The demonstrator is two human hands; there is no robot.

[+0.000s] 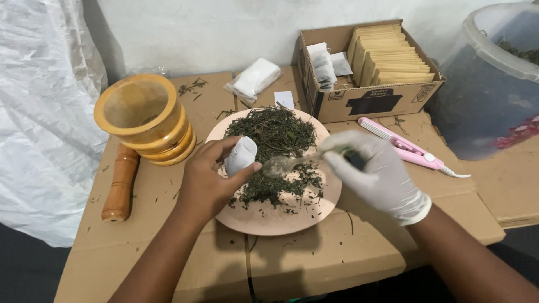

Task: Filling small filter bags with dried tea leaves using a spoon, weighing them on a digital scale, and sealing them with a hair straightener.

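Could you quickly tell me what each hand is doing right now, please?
Left hand: closed around a small white bag.
Right hand, gloved: closed on a spoon over the dried herbs.

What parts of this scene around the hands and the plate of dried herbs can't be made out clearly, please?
- Spoon, head view: handle hidden inside the gloved right hand; bowl blurred.
- Small white bag: lower part covered by the left hand; opening not visible.
- Plastic tub: cut off by the right edge.
- Pink plate: its middle buried under the herbs.
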